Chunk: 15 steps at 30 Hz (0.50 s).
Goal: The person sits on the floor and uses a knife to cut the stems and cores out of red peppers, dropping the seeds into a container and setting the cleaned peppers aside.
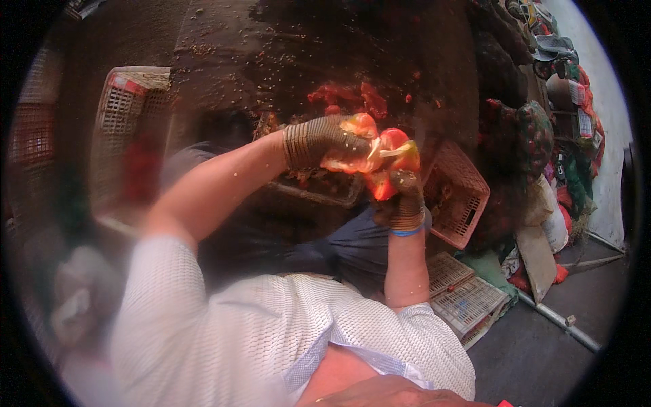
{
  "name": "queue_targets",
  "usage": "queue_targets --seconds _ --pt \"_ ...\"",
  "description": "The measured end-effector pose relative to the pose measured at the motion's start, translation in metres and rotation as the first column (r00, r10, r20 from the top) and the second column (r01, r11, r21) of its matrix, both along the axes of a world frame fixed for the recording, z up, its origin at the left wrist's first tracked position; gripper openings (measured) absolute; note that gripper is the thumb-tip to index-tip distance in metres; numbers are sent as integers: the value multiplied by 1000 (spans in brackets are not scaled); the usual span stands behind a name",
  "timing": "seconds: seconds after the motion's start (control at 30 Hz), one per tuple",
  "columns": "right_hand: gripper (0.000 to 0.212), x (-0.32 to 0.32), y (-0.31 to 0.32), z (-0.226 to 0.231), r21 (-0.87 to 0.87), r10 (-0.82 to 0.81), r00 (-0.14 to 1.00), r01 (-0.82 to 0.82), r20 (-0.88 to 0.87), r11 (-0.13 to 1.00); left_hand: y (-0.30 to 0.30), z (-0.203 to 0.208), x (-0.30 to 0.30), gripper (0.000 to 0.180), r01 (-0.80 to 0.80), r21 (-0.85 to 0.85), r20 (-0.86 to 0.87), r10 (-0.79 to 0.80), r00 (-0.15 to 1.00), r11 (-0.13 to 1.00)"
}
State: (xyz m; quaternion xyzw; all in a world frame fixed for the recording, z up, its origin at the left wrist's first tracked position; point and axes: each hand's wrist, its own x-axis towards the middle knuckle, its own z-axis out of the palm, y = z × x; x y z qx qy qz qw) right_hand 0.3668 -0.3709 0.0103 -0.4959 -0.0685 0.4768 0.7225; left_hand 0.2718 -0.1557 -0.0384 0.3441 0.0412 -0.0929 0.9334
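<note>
A red bell pepper with yellow-green patches is broken open between my hands, its pale core and inner flesh showing. My left hand, in a brown glove with a ribbed cuff, is closed around the left part of the pepper. My right hand, gloved the same way with a blue band at the wrist, grips the right part from below. Some of the fingers are hidden behind the pepper. Under my hands sits a dark crate with scraps in it, partly covered by my left arm.
Red pepper pieces and scattered seeds lie on the dark ground ahead. A pale crate stands at left, a reddish crate at right. Flat crates lie by my right elbow. Net bags of red produce line the right side.
</note>
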Motion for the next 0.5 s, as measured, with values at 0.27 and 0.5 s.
queue_targets --seconds 0.27,0.5 --pt "66 -8 24 10 -147 32 995 -18 92 989 30 17 -15 46 -613 786 617 151 772 -77" --pt "63 -36 31 45 -201 178 978 -154 109 967 62 1 -13 29 -893 449 660 682 313 -25"
